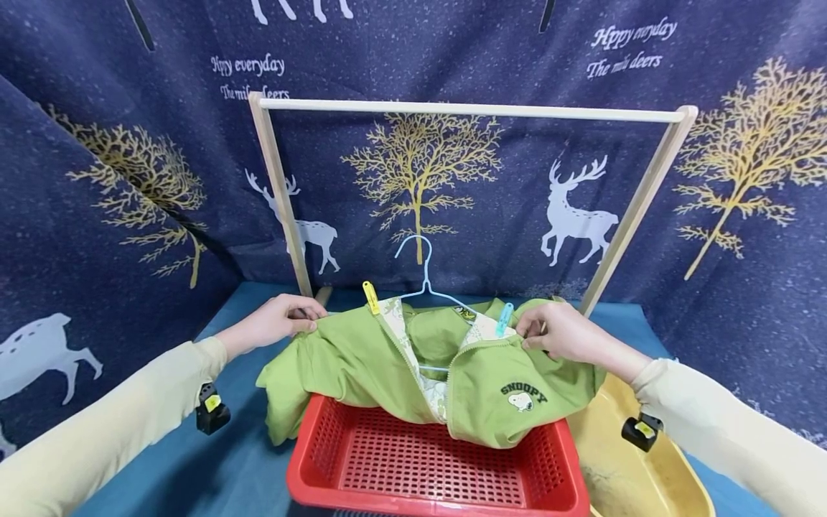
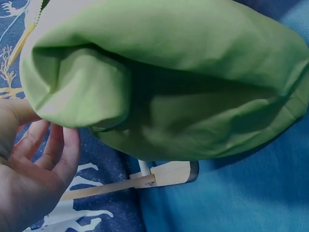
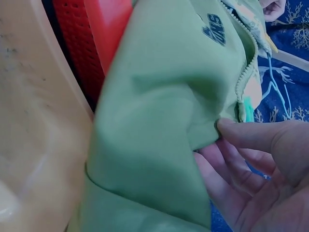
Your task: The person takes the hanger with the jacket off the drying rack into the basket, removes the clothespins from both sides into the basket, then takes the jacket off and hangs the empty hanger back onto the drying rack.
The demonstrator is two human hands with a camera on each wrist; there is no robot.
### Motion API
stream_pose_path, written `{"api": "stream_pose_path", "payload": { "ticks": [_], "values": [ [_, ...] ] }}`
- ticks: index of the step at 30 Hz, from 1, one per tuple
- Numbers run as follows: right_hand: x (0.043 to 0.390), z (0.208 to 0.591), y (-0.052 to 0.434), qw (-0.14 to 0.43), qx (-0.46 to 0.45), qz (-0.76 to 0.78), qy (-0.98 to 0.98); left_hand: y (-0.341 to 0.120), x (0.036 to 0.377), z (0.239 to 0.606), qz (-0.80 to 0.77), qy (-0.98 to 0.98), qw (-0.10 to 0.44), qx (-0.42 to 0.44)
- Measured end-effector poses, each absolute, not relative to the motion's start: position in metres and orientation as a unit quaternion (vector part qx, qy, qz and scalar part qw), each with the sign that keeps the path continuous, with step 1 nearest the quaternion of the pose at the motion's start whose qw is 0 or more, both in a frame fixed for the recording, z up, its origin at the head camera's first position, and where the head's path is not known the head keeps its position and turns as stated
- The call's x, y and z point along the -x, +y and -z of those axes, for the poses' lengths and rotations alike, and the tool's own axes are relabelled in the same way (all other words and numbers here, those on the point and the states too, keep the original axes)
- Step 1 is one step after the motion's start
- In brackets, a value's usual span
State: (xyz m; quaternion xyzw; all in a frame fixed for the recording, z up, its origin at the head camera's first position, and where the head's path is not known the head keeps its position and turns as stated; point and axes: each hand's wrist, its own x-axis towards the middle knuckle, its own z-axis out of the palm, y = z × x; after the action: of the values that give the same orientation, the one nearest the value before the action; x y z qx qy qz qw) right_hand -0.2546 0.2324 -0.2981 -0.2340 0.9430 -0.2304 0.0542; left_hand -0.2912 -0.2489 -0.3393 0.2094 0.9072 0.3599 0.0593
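A green zip jacket (image 1: pixel 362 345) with a Snoopy print hangs partly over a red basket, its front unzipped. Inside its shoulders sits a light blue wire hanger (image 1: pixel 426 276), hook pointing up. A yellow clothespin (image 1: pixel 371 297) is on one side of the neck opening, a blue clothespin (image 1: pixel 505 319) on the other. My left hand (image 1: pixel 284 319) pinches the jacket at the left shoulder; in the left wrist view the sleeve hides its fingertips. With thumb and fingers, my right hand (image 1: pixel 561 330) pinches the right shoulder, just beside the blue clothespin.
The red basket (image 1: pixel 433 502) stands at the front on a blue cloth (image 1: pixel 245 402). A yellow basin (image 1: pixel 620 445) sits to its right. Behind the jacket rises a wooden rack with a white crossbar (image 1: pixel 465 108), before a dark blue patterned curtain (image 1: pixel 504 43).
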Motion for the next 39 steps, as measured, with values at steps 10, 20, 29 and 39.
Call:
{"api": "stream_pose_path", "payload": {
  "ticks": [10, 20, 29, 39],
  "values": [
    [0.260, 0.289, 0.237, 0.070, 0.233, 0.219, 0.945, -0.251, 0.284, 0.340, -0.367, 0.906, 0.053, -0.204],
    [0.263, 0.271, 0.241, 0.129, 0.241, 0.209, 0.939, -0.253, 0.277, 0.343, -0.381, 0.900, 0.049, -0.207],
    [0.267, 0.251, 0.243, 0.165, 0.241, 0.207, 0.934, -0.257, 0.277, 0.349, -0.397, 0.889, 0.054, -0.220],
    [0.278, 0.235, 0.243, 0.198, 0.240, 0.225, 0.923, -0.263, 0.279, 0.356, -0.410, 0.880, 0.055, -0.234]
  ]
}}
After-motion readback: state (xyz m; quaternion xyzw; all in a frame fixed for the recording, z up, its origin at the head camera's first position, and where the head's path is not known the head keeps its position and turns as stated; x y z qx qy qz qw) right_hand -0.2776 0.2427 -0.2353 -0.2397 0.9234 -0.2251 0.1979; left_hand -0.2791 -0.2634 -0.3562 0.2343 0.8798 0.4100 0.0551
